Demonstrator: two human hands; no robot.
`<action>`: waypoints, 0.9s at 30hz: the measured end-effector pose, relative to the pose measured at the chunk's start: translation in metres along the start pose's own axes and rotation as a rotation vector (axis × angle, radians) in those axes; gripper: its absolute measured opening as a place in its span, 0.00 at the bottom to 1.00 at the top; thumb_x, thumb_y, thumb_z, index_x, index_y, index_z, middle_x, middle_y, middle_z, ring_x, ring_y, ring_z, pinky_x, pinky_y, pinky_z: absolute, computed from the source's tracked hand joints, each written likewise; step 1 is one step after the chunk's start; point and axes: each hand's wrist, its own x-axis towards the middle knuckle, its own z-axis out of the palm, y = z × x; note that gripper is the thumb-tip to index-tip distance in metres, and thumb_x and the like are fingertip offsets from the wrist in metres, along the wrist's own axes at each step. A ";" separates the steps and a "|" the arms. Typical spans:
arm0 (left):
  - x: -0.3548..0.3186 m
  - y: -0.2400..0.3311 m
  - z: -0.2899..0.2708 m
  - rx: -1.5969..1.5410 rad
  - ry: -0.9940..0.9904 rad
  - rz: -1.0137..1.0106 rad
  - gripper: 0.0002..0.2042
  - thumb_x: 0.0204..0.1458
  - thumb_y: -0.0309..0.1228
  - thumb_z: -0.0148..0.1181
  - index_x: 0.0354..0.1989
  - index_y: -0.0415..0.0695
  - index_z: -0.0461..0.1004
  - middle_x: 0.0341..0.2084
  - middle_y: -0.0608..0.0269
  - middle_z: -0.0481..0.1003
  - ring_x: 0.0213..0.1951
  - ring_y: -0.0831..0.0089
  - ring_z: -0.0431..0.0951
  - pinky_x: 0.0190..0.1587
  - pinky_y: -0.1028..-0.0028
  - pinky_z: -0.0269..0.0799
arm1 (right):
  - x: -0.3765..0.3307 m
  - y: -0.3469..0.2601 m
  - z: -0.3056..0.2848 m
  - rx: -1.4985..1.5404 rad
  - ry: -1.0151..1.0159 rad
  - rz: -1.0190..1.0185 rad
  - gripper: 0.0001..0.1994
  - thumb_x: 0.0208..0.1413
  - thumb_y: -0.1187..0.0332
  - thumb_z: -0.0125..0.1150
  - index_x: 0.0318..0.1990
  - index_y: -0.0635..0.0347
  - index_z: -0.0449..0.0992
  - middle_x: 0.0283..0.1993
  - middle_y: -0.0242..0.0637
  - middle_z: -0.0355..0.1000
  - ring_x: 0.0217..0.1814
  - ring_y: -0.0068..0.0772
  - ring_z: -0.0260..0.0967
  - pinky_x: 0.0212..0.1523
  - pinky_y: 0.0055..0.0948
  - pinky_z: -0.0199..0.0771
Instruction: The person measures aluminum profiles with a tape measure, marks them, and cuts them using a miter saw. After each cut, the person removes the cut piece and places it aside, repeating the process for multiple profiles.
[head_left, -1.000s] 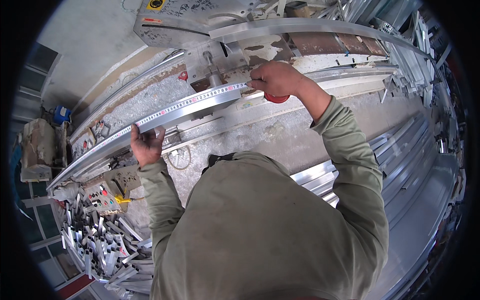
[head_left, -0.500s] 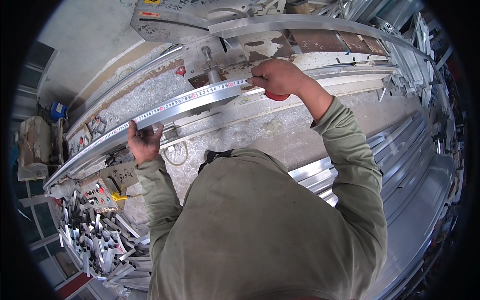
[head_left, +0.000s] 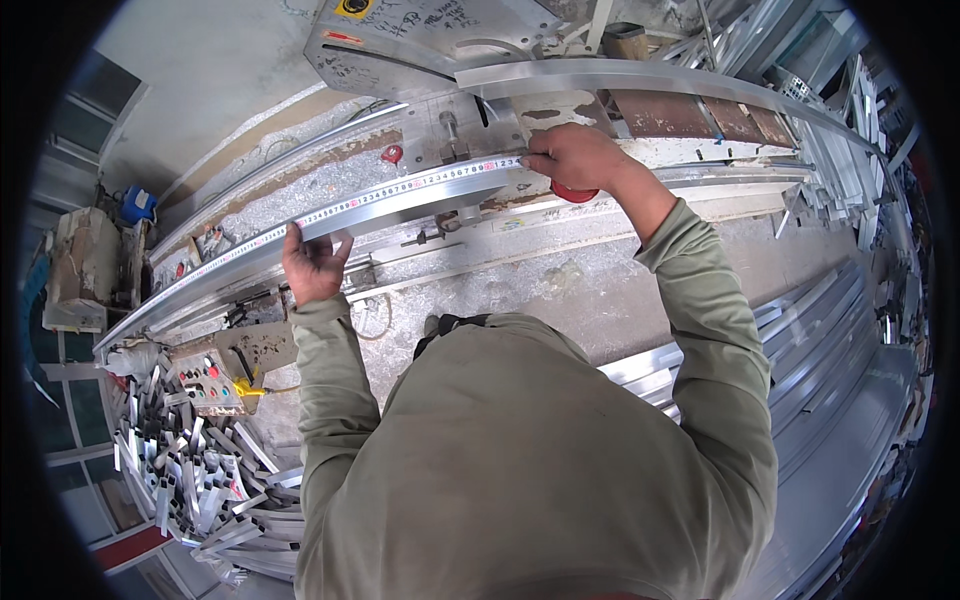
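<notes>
While the left hand (head_left: pixel 315 262) grips a long silvery aluminium profile (head_left: pixel 230 262), the right hand (head_left: pixel 570 160) pinches a tape measure (head_left: pixel 410 188) along it, its red case (head_left: pixel 575 193) in the palm.

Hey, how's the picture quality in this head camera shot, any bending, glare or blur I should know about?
Head view: strong fisheye, so the long aluminium profile and the tape measure along it curve, with a black rim at the corners; daylight is even, with mild sheen on the stacked profiles; left hand and right hand look sharp, the edges softer.
</notes>
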 end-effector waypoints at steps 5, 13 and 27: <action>0.067 0.006 -0.001 -0.005 -0.026 -0.008 0.11 0.70 0.48 0.60 0.49 0.56 0.78 0.46 0.68 0.82 0.54 0.65 0.79 0.66 0.33 0.63 | 0.052 0.000 -0.016 -0.001 -0.064 0.114 0.19 0.69 0.46 0.60 0.50 0.49 0.85 0.47 0.45 0.83 0.53 0.54 0.81 0.54 0.50 0.79; 0.074 -0.006 -0.007 -0.016 0.002 -0.031 0.11 0.70 0.45 0.60 0.54 0.58 0.78 0.52 0.72 0.79 0.56 0.69 0.76 0.64 0.36 0.67 | 0.072 0.023 -0.003 0.076 -0.144 0.108 0.20 0.68 0.48 0.63 0.51 0.56 0.86 0.48 0.51 0.83 0.52 0.57 0.81 0.55 0.48 0.79; -0.005 -0.003 -0.038 0.159 0.287 0.434 0.37 0.71 0.59 0.53 0.77 0.44 0.60 0.76 0.49 0.61 0.75 0.53 0.62 0.72 0.38 0.59 | 0.042 -0.063 -0.012 0.582 -0.331 -0.080 0.18 0.66 0.55 0.71 0.46 0.65 0.84 0.33 0.35 0.78 0.37 0.30 0.74 0.43 0.33 0.76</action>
